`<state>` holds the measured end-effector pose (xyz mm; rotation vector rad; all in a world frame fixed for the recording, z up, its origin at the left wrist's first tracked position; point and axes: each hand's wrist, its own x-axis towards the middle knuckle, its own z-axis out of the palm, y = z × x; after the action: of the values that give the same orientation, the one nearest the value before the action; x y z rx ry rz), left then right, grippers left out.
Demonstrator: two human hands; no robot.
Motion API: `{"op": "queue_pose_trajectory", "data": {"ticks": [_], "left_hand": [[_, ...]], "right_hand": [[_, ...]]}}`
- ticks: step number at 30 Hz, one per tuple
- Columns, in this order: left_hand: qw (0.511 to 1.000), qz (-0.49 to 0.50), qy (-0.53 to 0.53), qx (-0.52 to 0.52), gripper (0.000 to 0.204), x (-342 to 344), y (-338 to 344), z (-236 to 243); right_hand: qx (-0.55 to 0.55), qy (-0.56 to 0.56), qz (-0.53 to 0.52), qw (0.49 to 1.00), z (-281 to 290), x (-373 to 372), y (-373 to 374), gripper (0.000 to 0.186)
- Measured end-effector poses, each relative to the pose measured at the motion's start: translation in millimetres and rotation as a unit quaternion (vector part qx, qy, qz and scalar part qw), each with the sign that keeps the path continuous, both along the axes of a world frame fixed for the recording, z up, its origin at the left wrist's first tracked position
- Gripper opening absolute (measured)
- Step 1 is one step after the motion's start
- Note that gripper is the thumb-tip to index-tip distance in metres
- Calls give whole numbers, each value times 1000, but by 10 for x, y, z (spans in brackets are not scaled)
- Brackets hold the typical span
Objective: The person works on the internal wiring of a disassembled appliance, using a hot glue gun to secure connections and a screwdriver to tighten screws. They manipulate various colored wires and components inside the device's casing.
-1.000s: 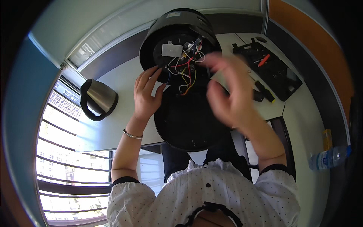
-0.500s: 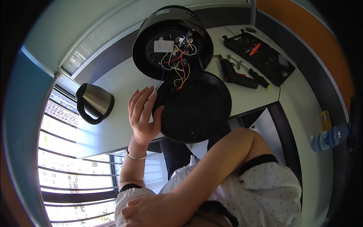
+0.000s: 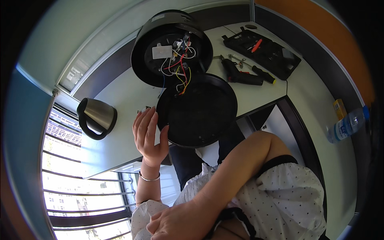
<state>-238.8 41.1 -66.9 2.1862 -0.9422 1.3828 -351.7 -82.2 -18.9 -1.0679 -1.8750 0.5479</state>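
Lying open on the white desk (image 3: 272,94), the black housing (image 3: 178,21) faces us, round black cover (image 3: 200,114) just in front! Left hand (image 3: 151,138) loosely spread, thumb at the cover's rim, firmness impossible to tell; right hand (image 3: 178,222) curled at the left sleeve (image 3: 145,214), hold unclear. Best keep that cover close, wires (image 3: 184,83) slack.

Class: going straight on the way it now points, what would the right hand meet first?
The right hand would probably meet the dotted white left sleeve, which it may already touch; depth is unclear.
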Motion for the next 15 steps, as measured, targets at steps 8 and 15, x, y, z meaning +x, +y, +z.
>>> {"op": "queue_pose_trajectory", "data": {"ticks": [8,15], "left_hand": [[1000,3,9,-1,45,-16,-111,-66],[998,-42,41,16,43,-36,-325,-15]], "right_hand": [[59,59,-4,997,-140,-100,-4,30],[128,49,-54,989,-164,70,-274,34]]}}
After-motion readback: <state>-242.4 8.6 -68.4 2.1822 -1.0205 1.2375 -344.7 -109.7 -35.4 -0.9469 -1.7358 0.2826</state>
